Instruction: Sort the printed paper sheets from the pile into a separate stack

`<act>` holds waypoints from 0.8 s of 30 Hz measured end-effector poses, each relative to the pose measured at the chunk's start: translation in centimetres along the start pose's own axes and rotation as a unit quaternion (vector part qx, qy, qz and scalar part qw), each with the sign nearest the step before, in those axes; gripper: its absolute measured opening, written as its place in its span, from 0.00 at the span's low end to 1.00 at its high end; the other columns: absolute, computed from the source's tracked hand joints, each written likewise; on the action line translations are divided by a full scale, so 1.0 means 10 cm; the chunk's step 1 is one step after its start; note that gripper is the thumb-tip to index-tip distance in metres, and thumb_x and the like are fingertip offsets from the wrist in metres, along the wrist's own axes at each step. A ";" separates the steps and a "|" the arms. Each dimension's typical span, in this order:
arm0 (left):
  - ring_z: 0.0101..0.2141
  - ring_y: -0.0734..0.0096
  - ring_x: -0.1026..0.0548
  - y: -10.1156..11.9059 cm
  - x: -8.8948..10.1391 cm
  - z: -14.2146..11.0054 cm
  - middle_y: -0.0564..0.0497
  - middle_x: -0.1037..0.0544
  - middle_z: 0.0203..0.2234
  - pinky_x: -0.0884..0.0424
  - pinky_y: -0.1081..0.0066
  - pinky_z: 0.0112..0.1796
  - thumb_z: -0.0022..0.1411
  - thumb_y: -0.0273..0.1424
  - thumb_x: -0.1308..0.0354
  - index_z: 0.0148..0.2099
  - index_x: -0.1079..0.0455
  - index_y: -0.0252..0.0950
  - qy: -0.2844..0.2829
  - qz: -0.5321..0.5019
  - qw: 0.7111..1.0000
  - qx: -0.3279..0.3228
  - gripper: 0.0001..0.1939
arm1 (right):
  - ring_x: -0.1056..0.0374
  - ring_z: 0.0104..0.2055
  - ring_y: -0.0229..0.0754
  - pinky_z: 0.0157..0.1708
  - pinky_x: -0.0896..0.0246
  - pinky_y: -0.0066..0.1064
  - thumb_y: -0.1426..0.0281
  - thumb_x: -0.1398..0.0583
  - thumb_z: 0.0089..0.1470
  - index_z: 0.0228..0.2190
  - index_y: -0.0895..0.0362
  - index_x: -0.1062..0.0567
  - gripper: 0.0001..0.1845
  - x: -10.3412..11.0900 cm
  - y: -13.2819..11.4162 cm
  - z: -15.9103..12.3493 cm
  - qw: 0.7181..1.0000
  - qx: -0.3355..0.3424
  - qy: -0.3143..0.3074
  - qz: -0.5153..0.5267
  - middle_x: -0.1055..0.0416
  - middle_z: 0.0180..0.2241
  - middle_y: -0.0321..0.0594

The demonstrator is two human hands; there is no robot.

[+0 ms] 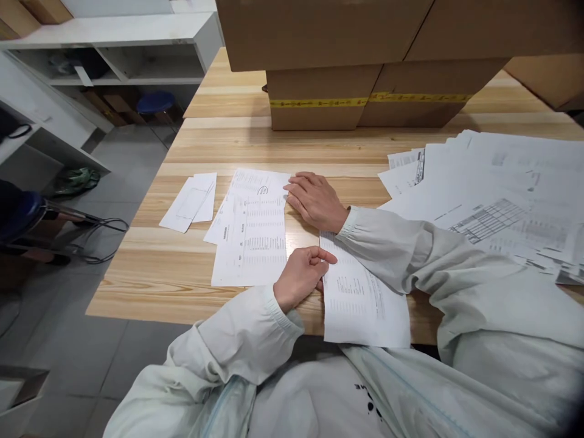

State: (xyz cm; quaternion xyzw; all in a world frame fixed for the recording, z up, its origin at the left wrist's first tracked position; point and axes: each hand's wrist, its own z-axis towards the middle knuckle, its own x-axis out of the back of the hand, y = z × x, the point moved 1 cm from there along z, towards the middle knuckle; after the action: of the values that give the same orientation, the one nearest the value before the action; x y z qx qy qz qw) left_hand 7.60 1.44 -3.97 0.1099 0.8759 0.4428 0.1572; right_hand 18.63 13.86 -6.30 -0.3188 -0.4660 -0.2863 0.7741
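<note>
left hand (300,277) | index extended over loose sheet (360,304), grip unclear || right hand (316,199) | beyond loose sheet, palm down, fingers outstretched

Stacked cardboard boxes (328,33) bear yellow tape (319,103); white shelving (137,29) and a blue stool (156,101) stand at left

Beyond the right hand (317,201) are four cardboard boxes (319,36). Left of the left hand (298,277): two printed sheets (264,243), two small papers (185,204); to its right, one page (365,304).
</note>
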 end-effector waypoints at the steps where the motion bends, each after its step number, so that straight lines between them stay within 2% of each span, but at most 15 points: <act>1: 0.17 0.82 0.32 0.00 0.00 0.01 0.59 0.33 0.15 0.33 0.81 0.20 0.58 0.15 0.49 0.34 0.28 0.31 -0.002 0.000 1.000 -0.001 0.11 | 0.44 0.63 0.53 0.61 0.49 0.48 0.64 0.54 0.70 0.53 0.60 0.27 0.22 -0.02 0.00 -0.01 1.000 -0.001 0.005 -0.001 0.30 0.56 0.51; 5: 0.16 0.82 0.33 -0.01 0.00 0.04 0.60 0.33 0.15 0.33 0.80 0.19 0.57 0.15 0.49 0.34 0.29 0.31 0.001 0.010 1.000 -0.012 0.10 | 0.42 0.62 0.53 0.59 0.45 0.48 0.63 0.52 0.69 0.54 0.60 0.28 0.22 0.03 0.04 0.03 0.999 -0.009 0.036 0.003 0.30 0.57 0.50; 7: 0.16 0.82 0.35 -0.06 0.00 0.00 0.60 0.35 0.15 0.35 0.81 0.19 0.57 0.16 0.49 0.34 0.29 0.31 0.002 0.026 0.999 -0.019 0.10 | 0.39 0.61 0.53 0.59 0.43 0.49 0.63 0.51 0.68 0.55 0.59 0.29 0.22 0.22 0.04 0.01 0.997 -0.004 0.080 0.011 0.30 0.58 0.50; 9: 0.17 0.82 0.36 -0.14 0.02 -0.11 0.60 0.35 0.16 0.37 0.80 0.19 0.58 0.17 0.49 0.33 0.29 0.32 0.002 0.050 0.998 -0.042 0.09 | 0.36 0.60 0.53 0.60 0.43 0.50 0.62 0.49 0.67 0.55 0.58 0.29 0.22 0.53 -0.01 -0.13 0.991 0.003 0.135 0.022 0.28 0.56 0.49; 10: 0.17 0.82 0.36 -0.19 0.05 -0.19 0.59 0.33 0.17 0.38 0.79 0.20 0.58 0.18 0.49 0.33 0.28 0.32 0.008 0.071 0.995 -0.071 0.09 | 0.35 0.59 0.52 0.60 0.42 0.50 0.61 0.48 0.66 0.54 0.57 0.28 0.21 0.71 -0.04 -0.26 0.986 -0.002 0.161 0.030 0.27 0.55 0.49; 12: 0.19 0.81 0.35 -0.27 0.12 -0.39 0.57 0.29 0.20 0.38 0.78 0.22 0.60 0.20 0.47 0.33 0.27 0.33 0.044 0.129 0.976 -0.171 0.09 | 0.29 0.53 0.50 0.55 0.37 0.46 0.61 0.44 0.65 0.48 0.56 0.24 0.17 1.07 -0.14 -0.66 0.976 -0.043 0.209 0.047 0.23 0.48 0.48; 14: 0.21 0.81 0.33 -0.31 0.21 -0.59 0.55 0.25 0.22 0.38 0.77 0.25 0.62 0.22 0.47 0.34 0.25 0.34 0.098 0.180 0.934 -0.294 0.09 | 0.26 0.37 0.44 0.41 0.31 0.39 0.60 0.43 0.64 0.37 0.53 0.21 0.13 1.32 -0.24 -1.15 0.953 -0.166 0.246 0.065 0.21 0.35 0.42; 15: 0.21 0.80 0.32 -0.32 0.24 -0.67 0.55 0.24 0.23 0.38 0.77 0.25 0.63 0.23 0.47 0.34 0.25 0.35 0.121 0.193 0.911 -0.343 0.10 | 0.27 0.33 0.42 0.38 0.31 0.38 0.58 0.43 0.64 0.34 0.53 0.21 0.15 1.38 -0.30 -1.40 0.939 -0.238 0.233 0.088 0.22 0.31 0.40; 17: 0.22 0.80 0.31 -0.29 0.27 -0.75 0.55 0.23 0.23 0.38 0.77 0.25 0.64 0.23 0.47 0.34 0.25 0.36 0.150 0.204 0.879 -0.404 0.10 | 0.26 0.31 0.42 0.33 0.30 0.36 0.52 0.45 0.64 0.37 0.52 0.20 0.20 1.35 -0.44 -1.82 0.908 -0.321 0.159 0.219 0.21 0.32 0.40; 19: 0.22 0.80 0.31 -0.23 0.24 -0.74 0.56 0.23 0.23 0.37 0.77 0.24 0.64 0.21 0.47 0.34 0.25 0.36 0.156 0.208 0.865 -0.429 0.10 | 0.24 0.34 0.45 0.32 0.27 0.36 0.47 0.42 0.59 0.43 0.52 0.21 0.25 1.19 -0.60 -2.08 0.867 -0.349 0.081 0.347 0.20 0.36 0.43; 20: 0.22 0.80 0.31 -0.21 0.20 -0.71 0.56 0.23 0.23 0.37 0.78 0.24 0.64 0.21 0.47 0.35 0.26 0.36 0.151 0.210 0.863 -0.435 0.10 | 0.24 0.34 0.46 0.30 0.27 0.36 0.46 0.39 0.55 0.43 0.53 0.21 0.26 1.10 -0.67 -2.14 0.845 -0.366 0.068 0.384 0.20 0.37 0.43; 22: 0.23 0.80 0.29 -0.16 0.11 -0.66 0.55 0.23 0.25 0.34 0.78 0.25 0.65 0.21 0.47 0.37 0.26 0.36 0.130 0.206 0.863 -0.442 0.10 | 0.25 0.30 0.46 0.25 0.28 0.35 0.47 0.34 0.50 0.38 0.54 0.20 0.24 0.97 -0.75 -2.16 0.811 -0.422 0.103 0.391 0.20 0.33 0.43; 24: 0.25 0.79 0.25 -0.13 0.05 -0.63 0.54 0.21 0.29 0.29 0.78 0.28 0.67 0.22 0.48 0.43 0.27 0.36 0.101 0.197 0.871 -0.438 0.09 | 0.27 0.26 0.45 0.21 0.31 0.34 0.49 0.35 0.51 0.34 0.55 0.21 0.21 0.95 -0.69 -2.07 0.791 -0.463 0.177 0.358 0.23 0.27 0.41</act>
State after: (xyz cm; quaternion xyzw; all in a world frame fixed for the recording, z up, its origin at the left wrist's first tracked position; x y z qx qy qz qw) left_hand 4.71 -3.83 -1.62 0.1544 0.5632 0.8117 0.0096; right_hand 28.53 -7.65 -3.68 -0.7267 0.0152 -0.2212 0.6502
